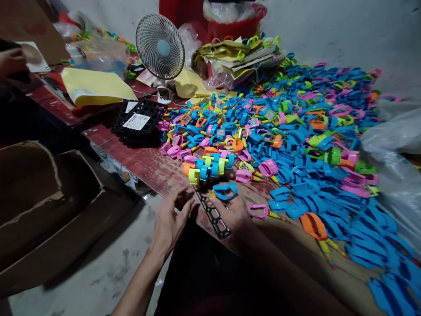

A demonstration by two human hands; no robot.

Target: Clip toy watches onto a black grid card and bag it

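A black plastic lattice strip [215, 217] lies at the near edge of the red wooden table [144, 164]. My left hand [171, 219] touches its left end, fingers curled over the table edge. My right hand [232, 213] rests on the strip's right side, fingers bent around it. Just beyond my fingers sit a blue plastic loop [225, 191] and a short row of clipped blue, yellow-green and orange pieces [208, 169]. A pink loop [258, 210] lies right of my right hand.
A big heap of blue, pink, green and orange plastic pieces [309, 140] covers the table's right half. Black trays [138, 123], a small fan [160, 48], yellow paper [95, 85] and a red bucket [237, 22] stand behind. A cardboard box [49, 206] sits left on the floor. Another person's hand [11, 61] shows far left.
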